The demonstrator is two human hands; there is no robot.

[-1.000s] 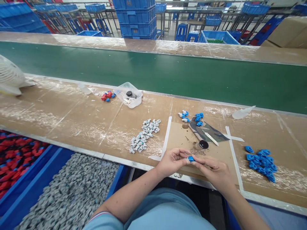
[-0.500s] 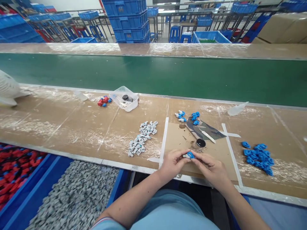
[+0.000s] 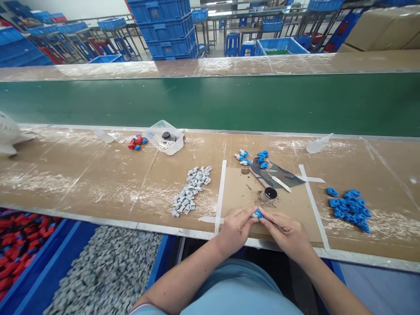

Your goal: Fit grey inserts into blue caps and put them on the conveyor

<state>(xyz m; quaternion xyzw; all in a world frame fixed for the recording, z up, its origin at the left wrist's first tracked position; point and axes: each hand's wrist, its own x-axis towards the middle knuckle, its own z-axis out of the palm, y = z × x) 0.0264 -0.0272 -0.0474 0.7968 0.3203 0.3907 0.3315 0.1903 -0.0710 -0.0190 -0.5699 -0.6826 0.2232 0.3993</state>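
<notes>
My left hand (image 3: pixel 236 224) and my right hand (image 3: pixel 285 227) meet at the front of the taped cardboard sheet (image 3: pixel 236 192). Both pinch a small blue plastic part (image 3: pixel 258 213) with a grey portion on its left side, mostly hidden by my fingers. The left fingertips grip the grey side, the right ones the blue side. Just beyond them stands a small jar of black liquid (image 3: pixel 271 194). Behind it, a white pen-like tool (image 3: pixel 280 182) lies on a camouflage cloth (image 3: pixel 288 177). Several blue parts (image 3: pixel 262 158) and joined grey-and-blue pieces (image 3: pixel 243 156) sit at the cloth's left.
Loose grey parts (image 3: pixel 192 190) lie left, blue parts (image 3: pixel 350 210) right. A clear plastic tub (image 3: pixel 170 146) and red-and-blue pieces (image 3: pixel 137 142) stand farther left. Bins of grey parts (image 3: pixel 108 267) and red parts (image 3: pixel 22 245) sit below the table edge. A green conveyor belt (image 3: pixel 210 103) runs behind.
The small part has turned slightly between my fingertips, and less of its grey side shows. Both hands stay together. The whole view has shifted a little.
</notes>
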